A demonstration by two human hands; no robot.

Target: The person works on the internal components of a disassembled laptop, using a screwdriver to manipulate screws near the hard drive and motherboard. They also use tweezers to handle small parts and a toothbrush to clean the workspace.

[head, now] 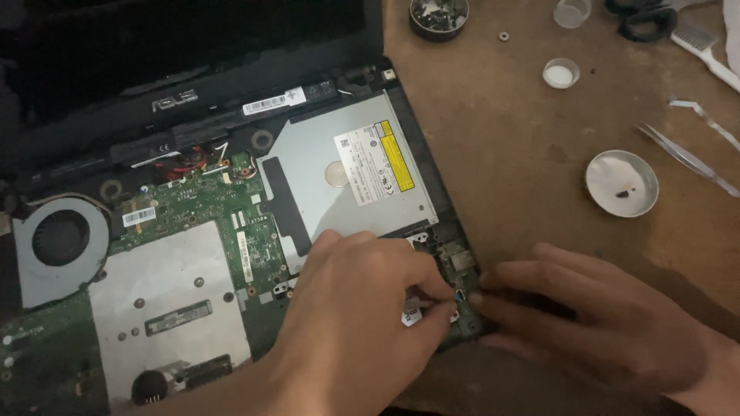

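An opened black laptop point(231, 85) lies on the brown table, its green motherboard point(200, 204) and silver optical drive point(354, 173) exposed. My left hand point(354, 323) rests over the laptop's lower right corner, thumb and forefinger pinched at a small connector on a little green board point(459, 273). My right hand point(601, 316) lies flat on the table beside that corner, its fingertips touching the laptop's edge by the same board. Whether either hand grips anything is hidden by the fingers.
A grey fan point(58, 246) sits at the laptop's left. On the table are a round metal dish point(621, 183) with a dark speck, metal tweezers point(682, 158), a white cap point(560, 73), a dish of screws point(438, 15), a brush point(705, 50) and scissors point(640, 19).
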